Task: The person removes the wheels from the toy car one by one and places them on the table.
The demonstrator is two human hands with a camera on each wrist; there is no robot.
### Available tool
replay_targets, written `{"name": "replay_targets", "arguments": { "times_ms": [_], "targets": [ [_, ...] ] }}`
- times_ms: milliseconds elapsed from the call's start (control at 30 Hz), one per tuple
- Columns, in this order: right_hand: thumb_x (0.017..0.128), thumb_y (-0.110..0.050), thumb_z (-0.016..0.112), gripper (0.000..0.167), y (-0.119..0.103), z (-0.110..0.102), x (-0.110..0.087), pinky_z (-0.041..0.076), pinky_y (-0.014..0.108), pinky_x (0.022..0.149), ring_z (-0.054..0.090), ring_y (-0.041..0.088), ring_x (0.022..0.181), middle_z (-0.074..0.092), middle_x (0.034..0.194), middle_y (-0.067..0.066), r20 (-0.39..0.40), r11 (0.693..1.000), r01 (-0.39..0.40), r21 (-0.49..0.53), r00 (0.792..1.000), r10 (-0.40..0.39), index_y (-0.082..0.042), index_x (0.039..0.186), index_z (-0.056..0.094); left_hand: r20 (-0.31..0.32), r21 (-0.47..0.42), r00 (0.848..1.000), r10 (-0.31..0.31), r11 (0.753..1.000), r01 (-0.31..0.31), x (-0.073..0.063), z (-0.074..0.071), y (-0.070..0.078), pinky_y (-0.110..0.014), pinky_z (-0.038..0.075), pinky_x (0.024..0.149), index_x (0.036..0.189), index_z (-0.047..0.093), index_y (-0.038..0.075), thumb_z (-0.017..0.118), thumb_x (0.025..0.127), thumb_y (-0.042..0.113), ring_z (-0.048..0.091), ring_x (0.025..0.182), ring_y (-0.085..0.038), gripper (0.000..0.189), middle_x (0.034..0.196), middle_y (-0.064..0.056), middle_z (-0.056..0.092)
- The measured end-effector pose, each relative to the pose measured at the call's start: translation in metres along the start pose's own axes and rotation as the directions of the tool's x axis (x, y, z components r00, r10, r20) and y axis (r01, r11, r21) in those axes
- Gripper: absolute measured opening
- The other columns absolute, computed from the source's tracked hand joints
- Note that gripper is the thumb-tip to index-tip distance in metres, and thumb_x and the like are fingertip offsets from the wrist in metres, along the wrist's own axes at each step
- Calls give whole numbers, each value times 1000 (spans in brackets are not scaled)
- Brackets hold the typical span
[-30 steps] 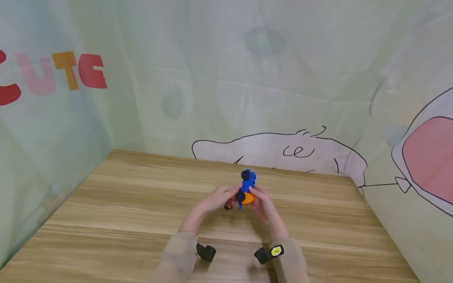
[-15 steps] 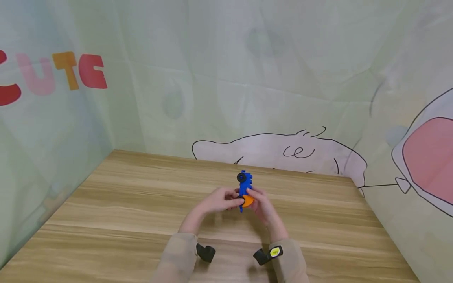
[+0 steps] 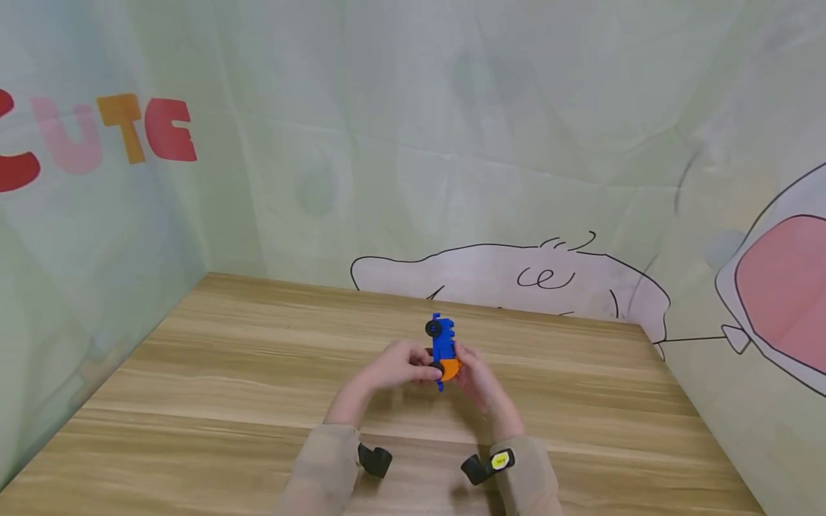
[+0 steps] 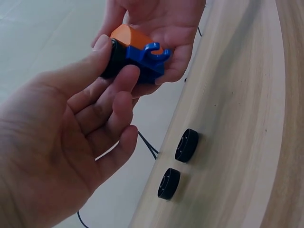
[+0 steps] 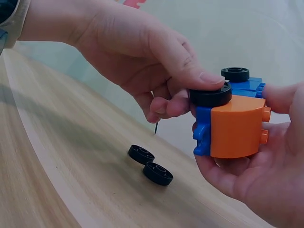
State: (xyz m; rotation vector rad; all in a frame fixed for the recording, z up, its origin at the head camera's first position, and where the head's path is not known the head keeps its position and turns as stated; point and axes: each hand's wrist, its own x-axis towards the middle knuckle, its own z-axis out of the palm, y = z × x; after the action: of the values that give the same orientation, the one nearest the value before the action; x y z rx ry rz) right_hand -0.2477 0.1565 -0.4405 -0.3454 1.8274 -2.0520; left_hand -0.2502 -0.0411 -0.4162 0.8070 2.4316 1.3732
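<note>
A toy car with a blue chassis (image 3: 442,342), studs and a blue hook is held above the table, one end pointing away from me. My right hand (image 3: 479,378) grips it around the orange block (image 5: 236,127) at its near end. My left hand (image 3: 399,364) pinches the black wheel (image 5: 209,98) beside that block, thumb pressed on its face; the left wrist view shows its other fingers loosely curled below. A second black wheel (image 3: 433,328) sits at the far end on the same side. The car's opposite side is mostly hidden by my right hand.
Two loose black wheels, one (image 4: 186,145) and another (image 4: 168,184), lie close together on the wooden table (image 3: 258,344) below my hands. A printed cloth backdrop (image 3: 413,179) stands along the table's back and sides.
The toy car has shifted left and slightly toward me, turning a little straighter. My left thumb has moved onto the near wheel, covering part of it.
</note>
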Motion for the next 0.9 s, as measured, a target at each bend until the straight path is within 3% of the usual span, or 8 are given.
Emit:
{"name": "replay_targets", "arguments": {
  "times_ms": [100,267,433,533,700,900],
  "targets": [
    [108,-33,27,52,2,-1,1,47,24,88,62,4,90,68,96,-13,18,1000,20,14,1000,-20,8,135,45,-7,12,1000,-14,1000,14,0,0,0,-23,45,63,82,71,0,70,91,22,53,64,-10,23,70,-3,65],
    [107,-27,30,37,5,0,2,49,23,83,63,3,86,69,92,-12,38,997,52,55,998,-54,-9,116,60,2,54,1000,0,999,-1,0,0,1,-21,40,62,80,71,2,74,87,23,48,64,-9,22,69,0,62],
    [106,-21,31,33,6,3,2,49,22,80,62,2,82,69,87,-12,28,997,43,68,999,-45,-15,103,63,16,57,1000,20,998,-21,-1,0,1,-19,36,60,75,70,1,78,84,22,44,63,-7,24,66,6,55],
    [106,-22,33,32,6,3,2,49,22,82,62,3,83,68,88,-11,17,998,27,53,999,-28,-7,110,61,30,68,999,33,997,-35,-2,0,0,-19,34,58,70,67,2,76,85,23,43,61,-6,28,63,7,51],
    [107,-30,31,53,5,3,1,48,24,88,62,5,92,68,99,-11,17,1000,17,17,1000,-18,12,134,45,43,77,999,31,996,-34,-2,0,-1,-20,35,59,70,65,5,72,89,28,44,61,-8,31,61,6,49],
    [108,-30,20,59,4,3,2,50,23,85,62,3,90,68,98,-13,30,999,23,27,999,-23,19,139,31,31,55,999,38,998,-39,-1,1,0,-20,38,61,73,67,6,74,88,28,46,64,-8,27,64,6,54]
  ]
}}
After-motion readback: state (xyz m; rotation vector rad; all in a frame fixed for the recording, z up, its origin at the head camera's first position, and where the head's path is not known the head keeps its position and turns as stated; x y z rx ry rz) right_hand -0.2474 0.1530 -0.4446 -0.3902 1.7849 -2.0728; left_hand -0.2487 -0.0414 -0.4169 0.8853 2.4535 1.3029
